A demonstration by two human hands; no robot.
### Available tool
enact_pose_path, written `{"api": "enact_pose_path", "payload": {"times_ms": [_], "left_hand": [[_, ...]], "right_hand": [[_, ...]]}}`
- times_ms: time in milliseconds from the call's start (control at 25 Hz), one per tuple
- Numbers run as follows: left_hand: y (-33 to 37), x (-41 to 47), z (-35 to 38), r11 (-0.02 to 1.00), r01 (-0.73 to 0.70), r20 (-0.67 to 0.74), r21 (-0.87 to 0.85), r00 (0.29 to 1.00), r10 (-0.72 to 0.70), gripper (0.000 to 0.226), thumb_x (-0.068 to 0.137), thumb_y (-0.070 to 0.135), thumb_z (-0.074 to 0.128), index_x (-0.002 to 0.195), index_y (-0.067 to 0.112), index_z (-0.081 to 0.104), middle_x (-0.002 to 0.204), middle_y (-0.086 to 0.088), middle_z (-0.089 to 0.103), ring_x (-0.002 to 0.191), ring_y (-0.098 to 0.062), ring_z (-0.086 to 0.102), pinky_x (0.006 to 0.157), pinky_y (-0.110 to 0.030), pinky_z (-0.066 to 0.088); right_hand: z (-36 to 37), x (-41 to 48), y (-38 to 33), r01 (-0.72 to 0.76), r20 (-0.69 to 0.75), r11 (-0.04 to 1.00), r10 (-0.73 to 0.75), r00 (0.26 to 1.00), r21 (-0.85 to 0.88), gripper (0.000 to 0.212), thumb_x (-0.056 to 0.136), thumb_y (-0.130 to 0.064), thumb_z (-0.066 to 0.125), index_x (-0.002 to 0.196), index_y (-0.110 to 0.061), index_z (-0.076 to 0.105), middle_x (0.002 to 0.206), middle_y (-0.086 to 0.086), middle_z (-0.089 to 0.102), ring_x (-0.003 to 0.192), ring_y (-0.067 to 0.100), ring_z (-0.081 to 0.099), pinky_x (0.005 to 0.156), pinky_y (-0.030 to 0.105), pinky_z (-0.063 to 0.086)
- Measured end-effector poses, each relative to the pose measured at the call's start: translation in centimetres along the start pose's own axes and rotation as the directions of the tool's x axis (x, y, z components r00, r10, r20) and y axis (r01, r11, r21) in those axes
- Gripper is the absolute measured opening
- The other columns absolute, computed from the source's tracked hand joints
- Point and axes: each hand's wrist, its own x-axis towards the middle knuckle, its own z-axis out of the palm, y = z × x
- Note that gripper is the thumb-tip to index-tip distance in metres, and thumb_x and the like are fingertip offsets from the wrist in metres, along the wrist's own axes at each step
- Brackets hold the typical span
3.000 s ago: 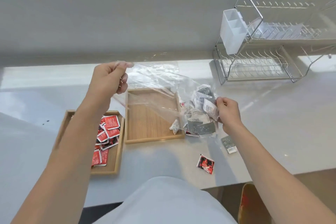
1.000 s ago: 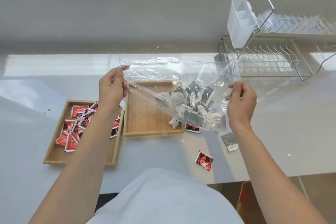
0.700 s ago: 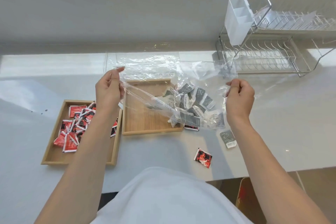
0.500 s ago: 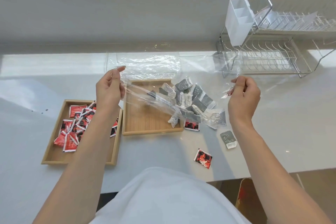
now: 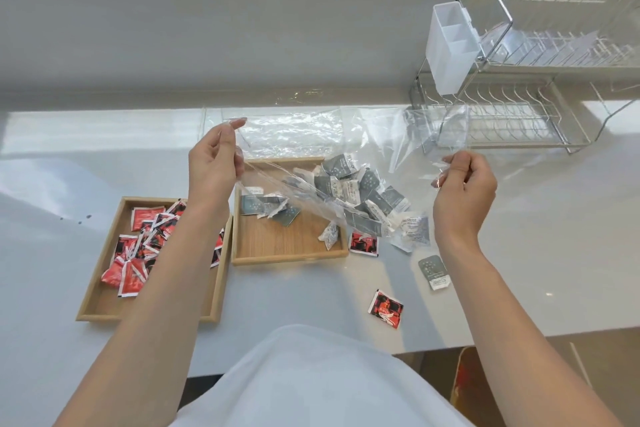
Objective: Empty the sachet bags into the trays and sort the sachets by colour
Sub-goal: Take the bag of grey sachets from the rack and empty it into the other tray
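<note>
A clear plastic bag (image 5: 388, 146) is stretched between my hands. My left hand (image 5: 214, 163) pinches one end above the middle wooden tray (image 5: 287, 253), and my right hand (image 5: 464, 191) pinches the other end higher up. Grey sachets (image 5: 349, 191) lie in the bag, and several of them (image 5: 266, 210) lie in the middle tray. The left wooden tray (image 5: 104, 305) holds several red sachets (image 5: 138, 246). On the counter lie two loose red sachets (image 5: 363, 243) (image 5: 385, 308) and a grey sachet (image 5: 433, 271).
An empty clear bag (image 5: 287, 130) lies flat behind the middle tray. A metal dish rack (image 5: 519, 107) with a white cutlery holder (image 5: 450, 48) stands at the back right. The counter's front edge (image 5: 519, 333) runs close to my body.
The bag has been tilted, my right hand rising and moving right. Grey sachets have slid toward my left hand and several have dropped into the middle tray.
</note>
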Motion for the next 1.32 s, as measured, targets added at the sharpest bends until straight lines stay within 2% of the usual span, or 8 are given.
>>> {"api": "enact_pose_path", "payload": {"times_ms": [200, 400, 640, 800, 1040, 1160, 1240, 1320], "left_hand": [[0.1, 0.2, 0.5, 1.0, 0.018, 0.002, -0.007, 1.0, -0.018, 0.024, 0.104, 0.033, 0.045, 0.104, 0.033, 0.07, 0.064, 0.001, 0.042, 0.055, -0.008, 0.038, 0.053, -0.021, 0.037], [0.1, -0.1, 0.7, 1.0, 0.001, 0.028, -0.005, 1.0, -0.001, 0.025, 0.104, 0.032, 0.045, 0.105, 0.034, 0.07, 0.064, 0.002, 0.042, 0.056, -0.008, 0.038, 0.054, -0.021, 0.037], [0.9, -0.2, 0.4, 1.0, -0.028, 0.016, -0.011, 0.999, 0.028, 0.025, 0.104, 0.033, 0.046, 0.105, 0.034, 0.07, 0.064, 0.004, 0.044, 0.057, -0.009, 0.039, 0.056, -0.022, 0.037], [1.7, 0.1, 0.6, 0.998, -0.059, 0.031, -0.008, 0.998, 0.059, 0.025, 0.104, 0.032, 0.045, 0.106, 0.031, 0.07, 0.065, 0.002, 0.043, 0.058, -0.008, 0.039, 0.055, -0.02, 0.038], [1.6, -0.9, 1.1, 0.997, -0.078, 0.027, -0.005, 0.997, 0.078, 0.024, 0.104, 0.033, 0.045, 0.109, 0.032, 0.069, 0.064, 0.003, 0.044, 0.058, -0.01, 0.039, 0.055, -0.021, 0.038], [1.9, -1.0, 1.0, 0.996, -0.09, 0.022, -0.008, 0.996, 0.09, 0.024, 0.104, 0.033, 0.046, 0.106, 0.034, 0.07, 0.063, 0.004, 0.044, 0.058, -0.01, 0.038, 0.056, -0.023, 0.037], [1.7, -1.2, 0.9, 0.997, -0.08, 0.014, -0.005, 0.997, 0.08, 0.024, 0.104, 0.033, 0.045, 0.106, 0.035, 0.07, 0.064, 0.004, 0.043, 0.059, -0.01, 0.038, 0.058, -0.024, 0.036], [1.3, -1.5, 0.9, 0.998, -0.07, 0.007, 0.005, 0.998, 0.07, 0.024, 0.103, 0.033, 0.046, 0.105, 0.035, 0.07, 0.062, 0.006, 0.043, 0.059, -0.01, 0.038, 0.059, -0.025, 0.036]], "right_hand": [[-0.5, 0.3, 0.0, 0.036, -0.026, 0.999, -0.037, 0.999, -0.016, 0.028, 0.104, -0.022, 0.038, 0.088, -0.013, 0.06, 0.062, -0.001, 0.053, 0.061, 0.012, 0.053, 0.063, 0.02, 0.043], [-0.5, 0.0, 0.1, 0.04, -0.019, 0.999, -0.041, 0.999, -0.025, 0.028, 0.105, -0.021, 0.038, 0.088, -0.011, 0.059, 0.061, -0.002, 0.052, 0.057, 0.006, 0.054, 0.062, 0.017, 0.042], [-1.0, 0.5, -0.2, 0.033, -0.002, 0.999, -0.033, 0.999, -0.01, 0.028, 0.104, -0.024, 0.039, 0.084, -0.02, 0.058, 0.063, -0.001, 0.053, 0.06, 0.013, 0.054, 0.064, 0.02, 0.043], [-1.4, 0.5, -0.2, 0.053, 0.007, 0.998, -0.053, 0.999, -0.042, 0.028, 0.105, -0.024, 0.038, 0.086, -0.017, 0.059, 0.062, -0.003, 0.054, 0.058, 0.006, 0.054, 0.064, 0.017, 0.041], [-1.6, 0.1, -0.6, 0.085, -0.097, 0.996, -0.085, 0.992, -0.011, 0.028, 0.105, -0.022, 0.038, 0.087, -0.014, 0.058, 0.06, -0.005, 0.052, 0.054, 0.0, 0.052, 0.06, 0.016, 0.041], [-1.7, 0.1, -0.4, 0.035, -0.026, 0.999, -0.036, 0.999, -0.03, 0.027, 0.105, -0.02, 0.038, 0.09, -0.012, 0.06, 0.066, -0.002, 0.056, 0.055, -0.001, 0.053, 0.059, 0.009, 0.038], [-2.0, 0.1, -0.3, 0.05, -0.048, 0.998, -0.052, 0.997, -0.026, 0.028, 0.105, -0.02, 0.038, 0.092, -0.009, 0.061, 0.073, 0.001, 0.059, 0.056, -0.001, 0.053, 0.059, 0.007, 0.04], [-2.1, 0.3, -0.3, 0.044, -0.011, 0.998, -0.045, 0.999, -0.048, 0.029, 0.105, -0.021, 0.038, 0.093, -0.01, 0.061, 0.074, 0.003, 0.061, 0.056, -0.002, 0.054, 0.059, 0.007, 0.04]]}}
